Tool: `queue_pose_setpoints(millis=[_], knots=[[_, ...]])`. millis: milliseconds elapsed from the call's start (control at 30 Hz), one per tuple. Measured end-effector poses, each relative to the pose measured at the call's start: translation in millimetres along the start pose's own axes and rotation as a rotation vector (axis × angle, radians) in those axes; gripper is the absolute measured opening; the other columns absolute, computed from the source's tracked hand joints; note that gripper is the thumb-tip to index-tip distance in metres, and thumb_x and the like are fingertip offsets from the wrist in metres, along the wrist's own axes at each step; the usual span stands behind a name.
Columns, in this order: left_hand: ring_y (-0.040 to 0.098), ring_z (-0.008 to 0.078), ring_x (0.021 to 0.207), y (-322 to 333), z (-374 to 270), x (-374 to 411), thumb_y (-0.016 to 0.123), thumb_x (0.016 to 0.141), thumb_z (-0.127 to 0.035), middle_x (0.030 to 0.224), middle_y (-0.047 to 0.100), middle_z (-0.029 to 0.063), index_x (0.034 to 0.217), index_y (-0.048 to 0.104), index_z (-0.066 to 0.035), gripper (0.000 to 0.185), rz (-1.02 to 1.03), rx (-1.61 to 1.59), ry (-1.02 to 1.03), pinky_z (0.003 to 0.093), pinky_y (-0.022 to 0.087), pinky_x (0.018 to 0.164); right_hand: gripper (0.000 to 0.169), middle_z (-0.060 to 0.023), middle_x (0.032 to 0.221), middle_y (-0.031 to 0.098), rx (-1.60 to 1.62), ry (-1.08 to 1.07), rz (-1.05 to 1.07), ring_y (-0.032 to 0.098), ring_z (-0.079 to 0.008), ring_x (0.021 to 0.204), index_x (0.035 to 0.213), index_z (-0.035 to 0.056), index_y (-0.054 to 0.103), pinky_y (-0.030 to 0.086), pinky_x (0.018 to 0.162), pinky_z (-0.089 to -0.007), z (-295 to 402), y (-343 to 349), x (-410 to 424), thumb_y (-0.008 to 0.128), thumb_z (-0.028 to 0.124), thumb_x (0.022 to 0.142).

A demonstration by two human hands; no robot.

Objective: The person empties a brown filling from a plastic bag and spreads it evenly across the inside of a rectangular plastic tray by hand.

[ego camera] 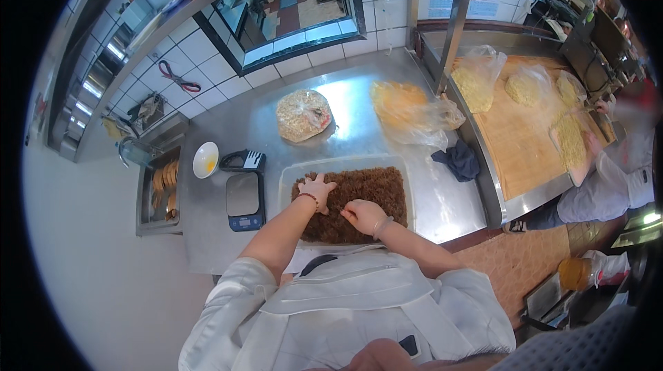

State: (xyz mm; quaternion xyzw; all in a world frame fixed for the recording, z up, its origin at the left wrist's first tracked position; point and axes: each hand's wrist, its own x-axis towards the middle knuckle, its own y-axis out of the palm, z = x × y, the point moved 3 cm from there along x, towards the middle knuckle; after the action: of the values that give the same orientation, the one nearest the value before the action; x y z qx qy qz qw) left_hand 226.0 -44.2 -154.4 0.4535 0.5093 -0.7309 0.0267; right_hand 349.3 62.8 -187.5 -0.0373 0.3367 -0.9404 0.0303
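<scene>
A shallow translucent plastic tub (346, 162) stands on the worktop before me, filled with brown shredded food (370, 182) that looks like meat floss. My left hand (318, 190) rests on the floss at the tub's left side, its fingers spread and a beaded bracelet at the wrist. Toward the middle of the tub, my right hand (364, 216) is over the floss with thumb and forefinger drawn together. Whether a small bit sits between those fingertips cannot be made out. A clear band circles the right wrist.
Left of the tub are a digital kitchen scale (243, 200) and a white bowl (206, 159) with something yellow inside. Behind it lie a bag of pale flakes (303, 115), yellow plastic bags (401, 106) and a dark cloth (458, 160). A co-worker (606, 179) handles food at the wooden board (507, 158).
</scene>
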Motion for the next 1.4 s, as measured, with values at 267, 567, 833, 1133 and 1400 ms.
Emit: queue_pose_setpoints(millis=[267,567,833,1133,1400], knots=[[0.048,0.0400,0.117,28,-3,28,0.064,0.079,-0.013,0.125,0.046,0.0151,0.116,0.059,-0.020,0.038,-0.341,0.095,-0.042,0.0514,0.038,0.095,0.022,-0.0146,0.081,0.062,0.010,-0.018,-0.038,0.060,-0.0342,0.079,0.082,0.0053,0.062,0.049,0.069,-0.0438,-8,5,0,0.059,0.026,0.089],[0.057,0.0337,0.105,34,13,45,0.061,0.078,-0.013,0.106,0.061,0.0112,0.094,0.065,-0.015,0.017,-0.439,-0.096,0.026,0.0472,0.046,0.087,0.024,-0.0158,0.083,0.063,0.015,0.028,-0.020,0.061,-0.0357,0.082,0.082,0.0051,0.063,0.048,0.072,-0.0459,-8,4,3,0.057,0.027,0.090],[0.054,0.0372,0.105,31,51,12,0.073,0.071,-0.022,0.114,0.055,0.0180,0.101,0.057,-0.014,0.035,-0.504,-0.402,0.378,0.0446,0.047,0.088,0.024,-0.0158,0.083,0.063,0.050,0.061,-0.149,0.060,-0.0358,0.082,0.081,0.0057,0.063,0.048,0.072,-0.0452,-3,-7,4,0.057,0.027,0.089],[0.036,0.0523,0.124,46,33,-39,0.083,0.055,-0.031,0.145,0.021,0.0289,0.134,0.049,-0.019,0.087,-0.179,0.076,0.370,0.0462,0.038,0.104,0.023,-0.0160,0.081,0.064,0.043,0.047,-0.079,0.061,-0.0365,0.080,0.079,0.0067,0.063,0.048,0.070,-0.0454,-13,15,10,0.060,0.029,0.086],[0.045,0.0446,0.119,35,-2,-12,0.076,0.069,-0.020,0.140,0.031,0.0198,0.114,0.064,-0.018,0.046,-0.229,0.202,0.085,0.0430,0.048,0.095,0.025,-0.0162,0.084,0.065,-0.003,0.067,-0.019,0.061,-0.0362,0.083,0.083,0.0057,0.064,0.048,0.074,-0.0452,-17,13,10,0.057,0.029,0.089]])
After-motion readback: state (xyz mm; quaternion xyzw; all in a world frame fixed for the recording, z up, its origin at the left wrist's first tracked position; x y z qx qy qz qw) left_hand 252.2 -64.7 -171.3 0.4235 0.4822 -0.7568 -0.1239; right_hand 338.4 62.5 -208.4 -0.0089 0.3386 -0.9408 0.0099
